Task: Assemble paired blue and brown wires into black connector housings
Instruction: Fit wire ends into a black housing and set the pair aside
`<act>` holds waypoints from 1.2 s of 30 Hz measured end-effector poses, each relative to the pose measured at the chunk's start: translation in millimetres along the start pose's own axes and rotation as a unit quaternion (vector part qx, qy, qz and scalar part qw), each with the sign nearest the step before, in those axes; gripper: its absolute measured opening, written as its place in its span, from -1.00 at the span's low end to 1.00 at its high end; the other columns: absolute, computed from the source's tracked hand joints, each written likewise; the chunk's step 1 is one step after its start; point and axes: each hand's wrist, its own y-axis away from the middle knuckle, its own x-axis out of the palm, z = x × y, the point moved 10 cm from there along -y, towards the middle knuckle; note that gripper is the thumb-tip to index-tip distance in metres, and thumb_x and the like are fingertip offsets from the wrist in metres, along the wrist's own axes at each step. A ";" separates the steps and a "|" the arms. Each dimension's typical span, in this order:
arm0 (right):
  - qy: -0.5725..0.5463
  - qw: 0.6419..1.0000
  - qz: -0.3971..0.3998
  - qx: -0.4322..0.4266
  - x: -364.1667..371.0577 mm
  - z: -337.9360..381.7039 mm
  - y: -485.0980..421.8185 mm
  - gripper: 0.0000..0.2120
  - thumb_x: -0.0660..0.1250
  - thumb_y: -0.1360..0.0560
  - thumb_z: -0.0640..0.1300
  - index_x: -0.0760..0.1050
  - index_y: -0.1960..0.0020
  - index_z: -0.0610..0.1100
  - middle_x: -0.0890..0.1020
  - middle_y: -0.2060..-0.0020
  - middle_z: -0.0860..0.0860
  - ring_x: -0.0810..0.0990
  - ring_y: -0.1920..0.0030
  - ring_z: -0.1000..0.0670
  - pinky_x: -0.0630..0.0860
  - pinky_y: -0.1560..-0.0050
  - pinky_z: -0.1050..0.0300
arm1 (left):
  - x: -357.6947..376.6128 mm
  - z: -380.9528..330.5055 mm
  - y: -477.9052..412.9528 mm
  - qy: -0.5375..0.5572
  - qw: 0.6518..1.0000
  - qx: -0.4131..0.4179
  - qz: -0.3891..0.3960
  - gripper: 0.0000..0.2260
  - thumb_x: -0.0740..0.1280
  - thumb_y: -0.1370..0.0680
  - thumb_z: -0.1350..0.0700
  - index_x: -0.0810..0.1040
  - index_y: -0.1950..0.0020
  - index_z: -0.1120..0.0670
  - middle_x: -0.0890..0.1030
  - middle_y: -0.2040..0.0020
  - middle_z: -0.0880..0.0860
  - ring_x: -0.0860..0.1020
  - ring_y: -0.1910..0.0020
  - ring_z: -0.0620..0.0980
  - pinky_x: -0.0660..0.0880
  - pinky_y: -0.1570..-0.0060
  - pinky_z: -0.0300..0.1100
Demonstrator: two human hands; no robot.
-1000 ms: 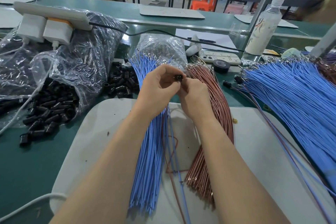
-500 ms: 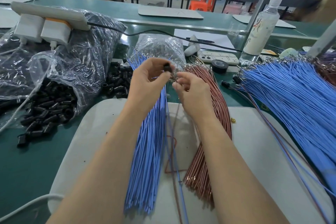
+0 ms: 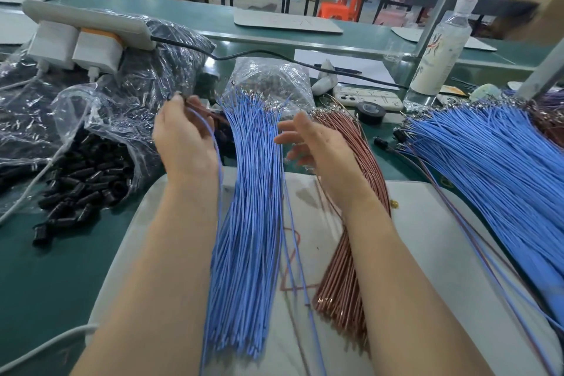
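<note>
Here, blue wires [image 3: 250, 192] between hands [image 3: 183, 143] [image 3: 323, 156] (left pinches one).

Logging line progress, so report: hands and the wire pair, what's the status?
Left hand pinches a blue and brown wire pair, beside the black housings. Right hand open, empty, over the brown bundle. Nothing blocking either hand.

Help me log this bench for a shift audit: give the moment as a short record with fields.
left hand: raised, pinches a blue-and-brown wire pair
right hand: open, holds nothing, over the brown wire bundle
blue wire bundle: on the grey mat, between the forearms
black connector housings: spilling from a clear plastic bag, left
far right: larger blue wire bundle
behind: black tape roll, phone, clear bottle
</note>
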 end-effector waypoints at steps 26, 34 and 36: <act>-0.045 0.985 -0.154 -0.061 -36.5 38.5 8.4 -0.83 0.33 -0.49 -0.33 0.60 0.11 -0.08 0.66 0.29 0.09 0.65 0.23 0.14 0.58 0.14 0.29 | 60.4 58.3 47.0 -0.511 0.769 0.133 0.361 -0.74 0.24 -0.54 0.38 0.56 -0.03 0.05 0.65 0.05 -0.01 0.60 0.00 -0.13 0.48 -0.19 -0.21; 0.087 0.978 -0.147 -0.117 -31.9 52.0 10.0 -0.88 0.35 -0.49 -0.32 0.59 0.04 -0.15 0.66 0.18 0.03 0.62 0.15 0.14 0.53 0.03 0.31 | 63.7 55.9 52.9 -0.523 0.752 0.152 0.372 -0.73 0.24 -0.54 0.35 0.55 -0.01 -0.02 0.62 0.08 -0.09 0.59 0.02 -0.13 0.48 -0.11 -0.28; 0.098 0.977 -0.148 -0.118 -32.0 53.1 10.3 -0.89 0.35 -0.49 -0.31 0.61 0.03 -0.17 0.67 0.16 0.00 0.64 0.13 0.10 0.56 0.01 0.26 | 64.9 55.3 54.1 -0.532 0.743 0.161 0.373 -0.74 0.25 -0.54 0.33 0.55 -0.02 -0.03 0.61 0.09 -0.11 0.58 0.04 -0.12 0.49 -0.08 -0.30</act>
